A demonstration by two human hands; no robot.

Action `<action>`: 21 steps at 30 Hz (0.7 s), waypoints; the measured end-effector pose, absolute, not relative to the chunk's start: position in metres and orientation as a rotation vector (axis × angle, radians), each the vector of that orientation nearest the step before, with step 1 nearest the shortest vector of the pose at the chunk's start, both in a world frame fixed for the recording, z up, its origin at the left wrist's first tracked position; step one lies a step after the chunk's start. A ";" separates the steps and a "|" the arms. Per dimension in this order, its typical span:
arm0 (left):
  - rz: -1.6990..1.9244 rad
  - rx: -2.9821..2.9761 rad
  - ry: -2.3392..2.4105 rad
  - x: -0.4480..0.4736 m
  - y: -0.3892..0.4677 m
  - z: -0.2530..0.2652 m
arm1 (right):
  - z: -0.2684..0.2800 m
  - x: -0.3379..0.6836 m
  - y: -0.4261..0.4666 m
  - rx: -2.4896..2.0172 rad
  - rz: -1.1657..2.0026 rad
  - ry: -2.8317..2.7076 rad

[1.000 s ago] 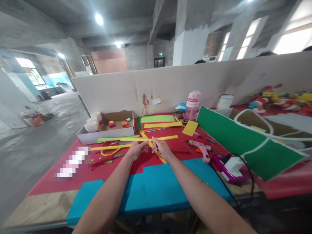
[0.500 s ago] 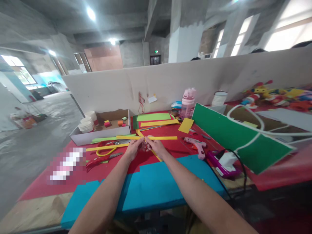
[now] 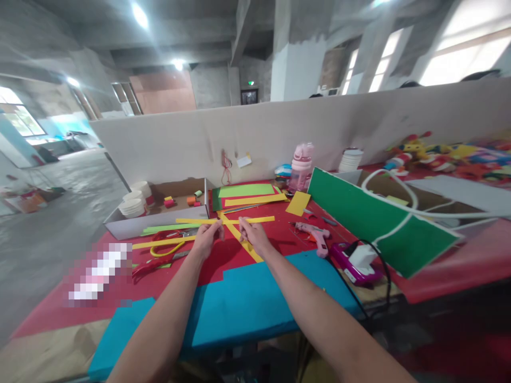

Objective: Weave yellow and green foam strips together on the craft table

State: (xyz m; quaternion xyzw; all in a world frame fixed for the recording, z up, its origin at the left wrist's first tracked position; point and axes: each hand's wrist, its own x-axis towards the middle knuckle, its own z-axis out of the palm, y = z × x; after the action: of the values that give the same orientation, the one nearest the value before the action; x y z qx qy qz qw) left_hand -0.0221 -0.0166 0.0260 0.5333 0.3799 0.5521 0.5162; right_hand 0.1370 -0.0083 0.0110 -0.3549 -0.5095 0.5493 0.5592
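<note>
A narrow yellow paper strip [image 3: 263, 219] runs crosswise in front of me, held level. My left hand [image 3: 208, 238] pinches it left of its middle, fingers closed. My right hand [image 3: 254, 238] is closed on the same strip further right. Between and beneath the hands, a diagonal yellow strip [image 3: 231, 227] slants toward me and passes under the crosswise one; whether the two are joined I cannot tell. To the left of my left hand lie another yellow strip [image 3: 163, 242], green strips [image 3: 159, 230], scissors with a yellow handle [image 3: 171, 249] and red-handled scissors [image 3: 149, 268].
Blue pads [image 3: 255, 298] cover the near edge. On the right are a pink glue gun [image 3: 315, 234], a purple power strip [image 3: 355, 270] with cables and a green panel [image 3: 379, 223]. A cardboard box [image 3: 131, 229] with cups stands left. A pink bottle [image 3: 301, 165] is behind.
My hands have moved apart along the crosswise strip, from nearly touching to a clear gap. More of the diagonal strip shows between them. The view has shifted slightly.
</note>
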 end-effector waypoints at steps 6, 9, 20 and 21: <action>1.182 1.423 0.919 -0.014 -0.018 0.017 | 0.005 0.126 -0.011 -0.848 1.342 -1.209; 1.223 1.416 0.986 -0.013 -0.017 0.014 | 0.003 0.124 -0.010 -0.838 1.323 -1.238; 1.242 1.369 1.054 -0.026 -0.016 0.022 | 0.016 0.139 -0.012 -0.933 1.190 -1.169; 1.235 1.367 1.054 -0.027 -0.017 0.022 | 0.016 0.140 -0.012 -0.924 1.180 -1.169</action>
State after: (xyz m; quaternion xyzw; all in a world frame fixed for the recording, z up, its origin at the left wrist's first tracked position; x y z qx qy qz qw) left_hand -0.0270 -0.0168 0.0223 0.5624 0.4336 0.5078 0.4877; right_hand 0.1405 -0.0124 0.0161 -0.3955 -0.5003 0.5053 0.5813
